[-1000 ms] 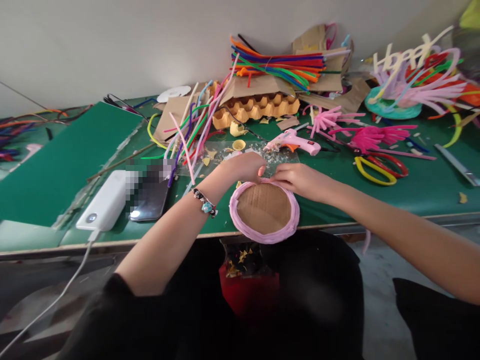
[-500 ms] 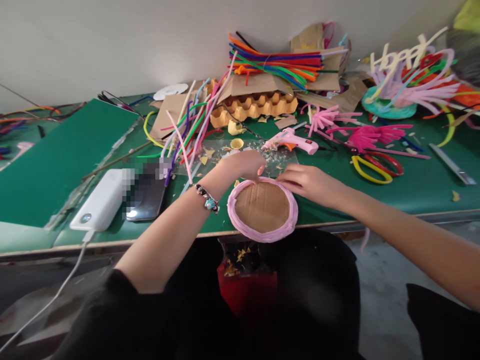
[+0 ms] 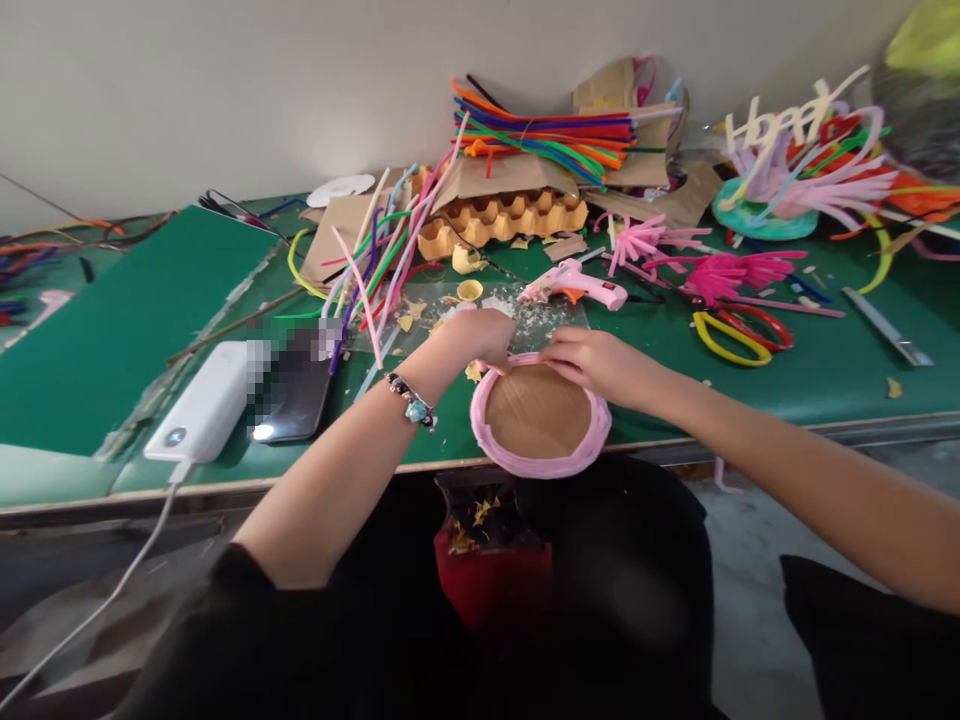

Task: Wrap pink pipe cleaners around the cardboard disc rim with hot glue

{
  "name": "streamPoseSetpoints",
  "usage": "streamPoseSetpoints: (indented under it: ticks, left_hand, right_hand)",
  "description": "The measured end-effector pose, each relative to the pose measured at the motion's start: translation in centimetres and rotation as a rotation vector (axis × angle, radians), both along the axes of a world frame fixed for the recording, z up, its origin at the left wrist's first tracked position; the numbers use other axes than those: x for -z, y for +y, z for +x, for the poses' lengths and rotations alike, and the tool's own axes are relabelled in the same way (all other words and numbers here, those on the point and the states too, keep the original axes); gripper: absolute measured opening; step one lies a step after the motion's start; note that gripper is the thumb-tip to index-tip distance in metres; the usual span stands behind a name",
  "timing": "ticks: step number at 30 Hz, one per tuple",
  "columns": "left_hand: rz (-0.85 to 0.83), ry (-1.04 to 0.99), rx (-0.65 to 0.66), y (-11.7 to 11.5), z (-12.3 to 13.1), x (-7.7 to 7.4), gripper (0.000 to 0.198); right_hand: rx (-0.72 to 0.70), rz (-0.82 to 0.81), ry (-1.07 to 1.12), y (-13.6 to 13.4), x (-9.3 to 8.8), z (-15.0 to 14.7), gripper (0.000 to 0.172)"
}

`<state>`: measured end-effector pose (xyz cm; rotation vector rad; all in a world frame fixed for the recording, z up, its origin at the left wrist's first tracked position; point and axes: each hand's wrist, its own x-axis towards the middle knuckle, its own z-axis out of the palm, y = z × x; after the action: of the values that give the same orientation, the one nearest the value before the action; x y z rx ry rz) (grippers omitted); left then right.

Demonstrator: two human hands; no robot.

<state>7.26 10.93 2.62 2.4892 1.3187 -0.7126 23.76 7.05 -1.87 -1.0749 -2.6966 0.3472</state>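
A round cardboard disc (image 3: pixel 537 412) with a pink pipe-cleaner rim (image 3: pixel 541 464) lies at the front edge of the green table (image 3: pixel 787 385). My left hand (image 3: pixel 480 335), with a beaded bracelet on the wrist, is curled and pinches the rim's far left side. My right hand (image 3: pixel 589 360) rests its closed fingers on the far right part of the same rim. The fingertips of both hands nearly meet over the rim's far edge.
A pink glue gun (image 3: pixel 574 283) lies just beyond the hands. Yellow and red scissors (image 3: pixel 739 330) lie to the right. Loose pipe cleaners (image 3: pixel 375 265), an egg carton (image 3: pixel 502 220), a white power bank (image 3: pixel 202 400) and a phone (image 3: pixel 296 390) sit to the left and behind.
The disc has shifted slightly right and away, and both hands followed it while staying on its far rim. My right hand drew back toward the left hand.
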Motion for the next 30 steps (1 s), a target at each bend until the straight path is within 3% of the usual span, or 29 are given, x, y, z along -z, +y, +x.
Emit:
streamPoseSetpoints:
  ticks: [4, 11, 18, 25, 30]
  left_hand:
    - [-0.141, -0.046, -0.034, -0.2, -1.1, 0.5, 0.024]
    - [-0.173, -0.226, -0.099, -0.4, -2.5, 1.7, 0.021]
    - [-0.282, -0.342, -0.183, -0.7, -2.5, 1.3, 0.016]
    - [-0.204, -0.335, -0.207, -0.7, -2.1, 1.4, 0.02]
    - [-0.239, -0.324, -0.229, -0.4, -2.0, 1.8, 0.024]
  right_hand:
    - [-0.013, 0.013, -0.017, 0.4, 0.2, -0.3, 0.028]
    - [-0.049, 0.03, 0.017, 1.6, 0.1, -0.6, 0.024]
    - [-0.063, 0.033, 0.0, 1.9, 0.1, -0.7, 0.022]
    - [-0.039, 0.018, -0.021, 2.0, 0.0, -0.9, 0.023]
    - [-0.041, -0.003, -0.043, 2.2, -0.2, -1.1, 0.022]
